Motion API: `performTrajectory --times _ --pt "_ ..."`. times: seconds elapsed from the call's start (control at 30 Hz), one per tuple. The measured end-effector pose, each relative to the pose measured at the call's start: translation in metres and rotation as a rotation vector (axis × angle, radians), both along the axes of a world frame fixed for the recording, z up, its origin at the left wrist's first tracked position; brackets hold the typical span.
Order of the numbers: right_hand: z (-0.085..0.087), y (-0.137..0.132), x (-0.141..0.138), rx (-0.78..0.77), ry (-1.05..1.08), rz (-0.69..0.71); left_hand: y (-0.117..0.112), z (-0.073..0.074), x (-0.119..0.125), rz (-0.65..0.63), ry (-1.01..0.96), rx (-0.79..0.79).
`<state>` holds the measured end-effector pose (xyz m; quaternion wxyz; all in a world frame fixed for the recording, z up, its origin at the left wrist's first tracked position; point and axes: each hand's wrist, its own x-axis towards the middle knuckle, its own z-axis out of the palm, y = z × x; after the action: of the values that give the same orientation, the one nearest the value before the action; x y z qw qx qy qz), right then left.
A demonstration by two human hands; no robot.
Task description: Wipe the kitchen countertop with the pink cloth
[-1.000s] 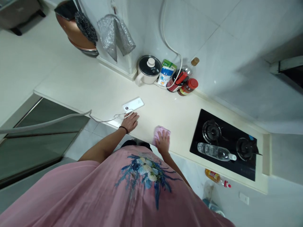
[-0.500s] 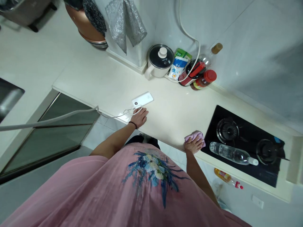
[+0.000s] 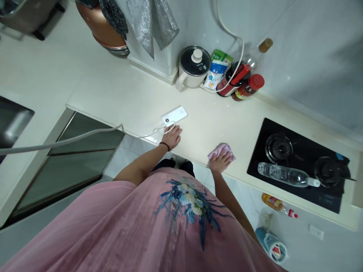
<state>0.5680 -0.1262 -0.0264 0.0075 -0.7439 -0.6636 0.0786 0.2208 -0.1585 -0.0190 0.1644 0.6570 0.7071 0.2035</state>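
Observation:
My right hand (image 3: pixel 220 160) presses flat on a pink cloth (image 3: pixel 221 150) near the front edge of the cream countertop (image 3: pixel 136 94), a little left of the black gas hob (image 3: pixel 300 162). My left hand (image 3: pixel 172 135) rests palm down on the counter edge, fingers spread, touching a thin white cable just below a white power strip (image 3: pixel 175 115). A bead bracelet sits on that wrist.
A clear plastic bottle (image 3: pixel 286 175) lies across the hob. At the back wall stand a small lidded pot (image 3: pixel 194 68), a white-blue packet (image 3: pixel 217 71) and sauce bottles and a red-lidded jar (image 3: pixel 248 87). A copper pan (image 3: pixel 99 26) and a silver cloth (image 3: pixel 153 22) hang behind. Bottles lie on the floor (image 3: pixel 276 204).
My right hand slid the pink cloth right towards the hob, then back left a little. My left hand stayed by the power strip.

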Motion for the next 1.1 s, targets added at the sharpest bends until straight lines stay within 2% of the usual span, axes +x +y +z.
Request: performTrajectory --times 0.1,0.17,0.23,0.33,0.4,0.5,0.6,0.7,0.8,0.93,1.1 --pt "-0.002 -0.008 -0.044 -0.048 0.002 0.190 0.000 0.000 0.001 0.002 -0.002 0.010" --pt "-0.003 -0.010 -0.061 -0.071 0.001 0.291 0.000 0.001 0.001 0.007 -0.002 0.019" --pt "-0.002 -0.010 -0.061 -0.087 0.000 0.368 0.000 0.003 0.001 0.009 -0.001 0.023" --pt "0.000 -0.008 -0.034 -0.084 0.007 0.399 0.000 0.005 0.001 0.005 -0.003 0.012" --pt "0.002 -0.008 -0.002 -0.055 0.008 0.308 0.001 0.006 0.000 0.004 -0.006 0.000" --pt "0.005 -0.010 0.047 -0.021 0.007 0.074 0.001 0.006 0.000 0.012 -0.002 -0.012" --pt "0.006 -0.009 0.077 -0.026 0.011 -0.131 0.001 0.004 0.001 0.016 0.007 0.000" --pt "0.003 -0.003 0.081 0.003 -0.001 -0.250 0.002 0.001 0.001 0.010 0.009 0.022" --pt "-0.001 0.007 0.075 0.048 -0.012 -0.298 0.002 -0.001 0.001 0.002 0.012 0.035" --pt "0.000 0.032 0.072 0.015 0.013 -0.305 0.002 -0.003 0.002 0.010 0.020 0.047" --pt "0.004 0.077 0.080 0.044 0.005 -0.284 0.002 -0.003 0.003 -0.002 0.044 0.064"
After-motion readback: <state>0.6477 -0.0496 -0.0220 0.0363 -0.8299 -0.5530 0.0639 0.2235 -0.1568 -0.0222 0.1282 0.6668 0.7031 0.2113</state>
